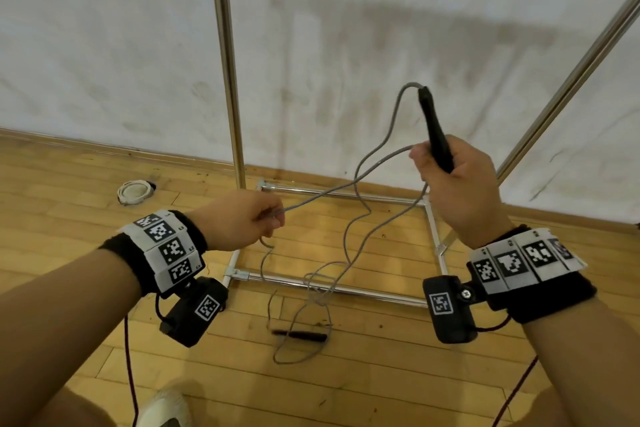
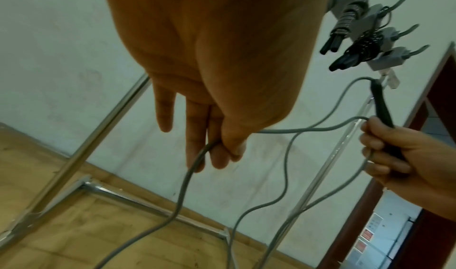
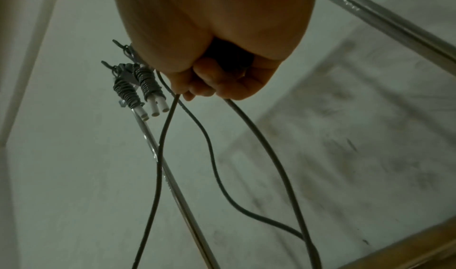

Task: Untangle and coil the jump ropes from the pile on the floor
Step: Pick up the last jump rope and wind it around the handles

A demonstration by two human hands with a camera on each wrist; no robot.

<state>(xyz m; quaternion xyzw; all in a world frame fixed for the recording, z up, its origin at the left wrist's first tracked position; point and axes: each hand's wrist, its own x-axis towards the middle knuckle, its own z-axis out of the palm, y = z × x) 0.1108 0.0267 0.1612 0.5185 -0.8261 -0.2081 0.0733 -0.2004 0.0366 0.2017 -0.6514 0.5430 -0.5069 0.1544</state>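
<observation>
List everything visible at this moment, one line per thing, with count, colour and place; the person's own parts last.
Grey rope: one, grey, strung between both hands, slack trailing to the floor.
Held handle: one, black, upright in the right hand.
Floor handle: one, dark, on the wooden floor.
Metal rack: one, silver, against the white wall.
Coiled ropes: at least four, white-handled and black-handled, hanging on rack hooks.
Round fitting: one, white, on the floor left.
Shoe: one, white, bottom edge.
Left hand: pinches the rope.
Right hand: grips the handle.

Right hand [image 3: 222, 78] around black handle [image 3: 229, 58], grey rope [image 3: 212, 156] strands below
</observation>
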